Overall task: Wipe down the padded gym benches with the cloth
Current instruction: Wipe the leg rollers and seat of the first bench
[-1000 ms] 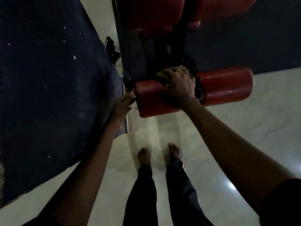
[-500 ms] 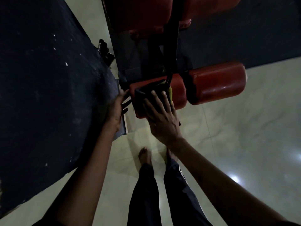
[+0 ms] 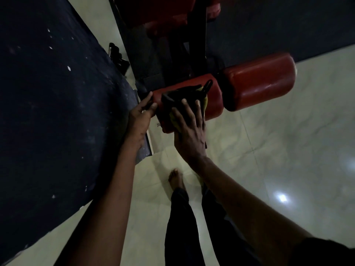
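R hand [image 3: 189, 131] flat, fingers [image 3: 189, 112] straight, pressing the dark cloth [image 3: 180, 95] (yellow underside) onto the left red roller pad [image 3: 213, 100]. The cloth sits under my fingertips and drapes over the pad's top. L hand [image 3: 140, 116] relaxed, tips touching the pad's left end. 2nd roller pad [image 3: 259, 81] just to the right.

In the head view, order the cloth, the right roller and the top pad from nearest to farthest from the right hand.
1. Cloth, under the right hand.
2. Right roller, to the right.
3. Top pad, far above.
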Available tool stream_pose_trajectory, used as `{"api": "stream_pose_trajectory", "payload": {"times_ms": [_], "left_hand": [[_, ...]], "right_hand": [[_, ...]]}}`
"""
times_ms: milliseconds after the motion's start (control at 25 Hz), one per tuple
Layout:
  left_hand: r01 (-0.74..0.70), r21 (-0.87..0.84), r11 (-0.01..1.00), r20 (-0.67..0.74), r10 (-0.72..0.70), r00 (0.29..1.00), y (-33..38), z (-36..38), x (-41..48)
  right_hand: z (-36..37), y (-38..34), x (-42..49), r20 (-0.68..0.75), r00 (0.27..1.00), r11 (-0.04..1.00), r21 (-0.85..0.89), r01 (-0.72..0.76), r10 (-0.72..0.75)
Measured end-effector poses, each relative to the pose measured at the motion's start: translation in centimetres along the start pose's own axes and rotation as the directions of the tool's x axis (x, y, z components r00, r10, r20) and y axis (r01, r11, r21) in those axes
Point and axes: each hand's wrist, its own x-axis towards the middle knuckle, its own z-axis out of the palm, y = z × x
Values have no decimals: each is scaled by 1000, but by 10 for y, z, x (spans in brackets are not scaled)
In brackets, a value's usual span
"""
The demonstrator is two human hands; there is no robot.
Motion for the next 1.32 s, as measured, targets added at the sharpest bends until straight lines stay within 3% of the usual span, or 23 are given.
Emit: {"api": "stream_pose_trajectory", "payload": {"times_ms": [160, 240, 320, 400, 520, 680, 720, 800, 920, 1040, 1160, 1240, 1320], "left_hand": [[21, -14, 1000, -68, -22, 997, 4, 7, -3], [-60, 20, 998, -73, 62, 995, 1, 10, -7], [-125, 74, 989, -57, 130, 990, -7, 9, -6], [-145, 123, 982, -59, 154, 986, -10, 9, -1], [-148, 122, 981, -107, 162, 981, -2, 11, 11], [-182, 149, 972, -123, 201, 972, -2, 17, 12], [-204, 179, 962, -107, 225, 968, -5, 19, 11], [-213, 221, 952, -86, 237, 968, -10, 23, 10], [-198, 250, 948, -74, 223, 972, -6, 19, 14], [-184, 274, 944, -83, 214, 973, -4, 16, 22], [-239, 327, 914, -77, 278, 957, -2, 15, 25], [-244, 362, 900, -67, 286, 956, -2, 14, 23], [-236, 388, 891, -63, 281, 958, -4, 16, 20]], "right_hand": [[-15, 32, -15, 116, 980, 985, -44, 165, -159], [-23, 53, -19, 9, 998, 996, -59, 69, -68], [-26, 63, -16, -142, 982, 992, 32, -119, 122], [-19, 48, -13, -172, 952, 965, 119, -235, 254], [1, 5, -21, -132, 959, 966, 87, -243, 253], [10, 7, -42, 21, 996, 996, -3, -87, 87], [9, 12, -48, 22, 994, 994, 22, -103, 103], [7, 7, -56, -49, 962, 947, 197, -255, 269], [12, -23, -48, -84, 802, 691, 564, -451, 591], [21, -37, -24, 117, 500, 218, 798, -562, 858], [20, -24, -2, 276, 295, -97, 859, -503, 915], [23, 9, 11, 477, 165, -392, 840, -374, 863], [19, 25, 12, 648, 192, -572, 750, -333, 737]]}}
